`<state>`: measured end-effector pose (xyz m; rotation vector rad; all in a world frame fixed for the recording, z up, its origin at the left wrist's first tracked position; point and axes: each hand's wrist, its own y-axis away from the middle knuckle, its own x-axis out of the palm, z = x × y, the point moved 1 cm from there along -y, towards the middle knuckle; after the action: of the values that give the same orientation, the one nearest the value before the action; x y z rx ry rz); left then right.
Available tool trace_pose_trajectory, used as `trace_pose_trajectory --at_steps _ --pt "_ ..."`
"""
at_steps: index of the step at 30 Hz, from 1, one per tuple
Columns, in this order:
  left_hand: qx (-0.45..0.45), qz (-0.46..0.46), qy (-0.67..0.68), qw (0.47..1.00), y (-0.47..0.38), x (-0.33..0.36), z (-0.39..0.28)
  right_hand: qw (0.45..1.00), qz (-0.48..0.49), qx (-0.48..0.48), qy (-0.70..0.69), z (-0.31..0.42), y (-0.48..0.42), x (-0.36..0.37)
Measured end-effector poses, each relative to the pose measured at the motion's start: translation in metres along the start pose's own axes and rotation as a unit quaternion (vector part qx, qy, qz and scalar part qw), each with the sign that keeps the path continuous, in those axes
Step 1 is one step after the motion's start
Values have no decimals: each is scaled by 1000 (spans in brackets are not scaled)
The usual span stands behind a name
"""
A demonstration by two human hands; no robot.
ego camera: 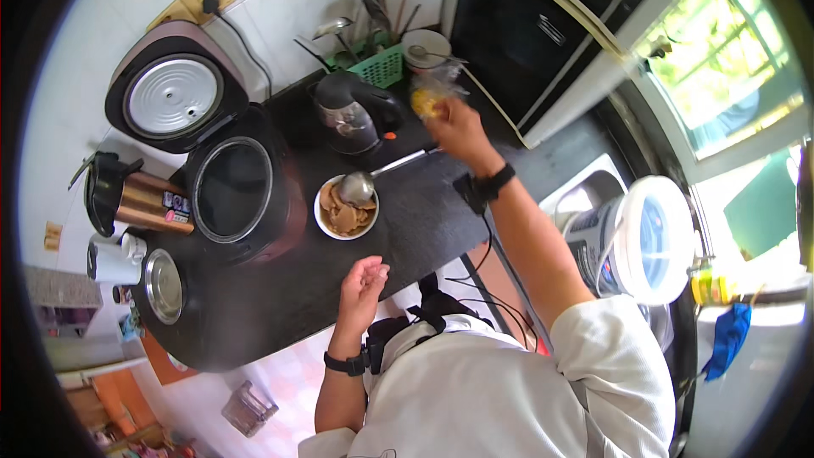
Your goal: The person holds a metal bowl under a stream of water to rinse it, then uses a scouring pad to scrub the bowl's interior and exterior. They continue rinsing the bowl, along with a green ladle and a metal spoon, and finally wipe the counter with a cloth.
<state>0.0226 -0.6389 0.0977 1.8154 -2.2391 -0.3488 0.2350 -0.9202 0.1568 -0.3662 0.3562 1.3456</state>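
My right hand point(455, 126) is closed on a clear plastic bag with something yellow point(425, 102) in it, at the back of the dark counter near a round lidded container point(426, 44) with a spoon lying on top. Close to the counter's front edge, my left hand point(364, 286) is held with bent fingers and nothing in it. Between the hands stands a white bowl point(317, 219) of brown slices, with a metal ladle point(356, 189) resting in it and its handle pointing to the back right. A rice cooker point(286, 203) stands left of the bowl, its lid raised.
Behind the bowl are an electric kettle point(350, 121) and a green basket point(381, 69) of utensils. A copper-coloured flask point(152, 203), a light mug point(114, 262) and a round metal dish point(164, 286) stand at left. A white bucket point(661, 242) is by the sink at right.
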Motion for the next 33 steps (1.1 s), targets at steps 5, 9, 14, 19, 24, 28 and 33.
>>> trace_pose_trajectory --at_steps 5,9,14,19,24,28,33 --pt "7 143 -37 989 -2 23 0 998 49 30 33 -55 170 -11" --pt "36 243 -60 967 15 43 15 990 45 -5 131 -78 309 -20" --pt "15 335 -64 940 55 81 52 965 38 226 128 -91 454 -43" --pt "-40 400 -75 913 86 104 67 954 10 259 149 -85 543 -62" --pt "14 460 -115 880 105 153 73 944 -81 298 119 -94 618 -84" --pt "-51 470 -120 873 134 201 74 935 -128 311 109 -91 659 -113" --pt "-32 440 -123 889 160 267 79 932 -162 289 146 -115 712 -161"
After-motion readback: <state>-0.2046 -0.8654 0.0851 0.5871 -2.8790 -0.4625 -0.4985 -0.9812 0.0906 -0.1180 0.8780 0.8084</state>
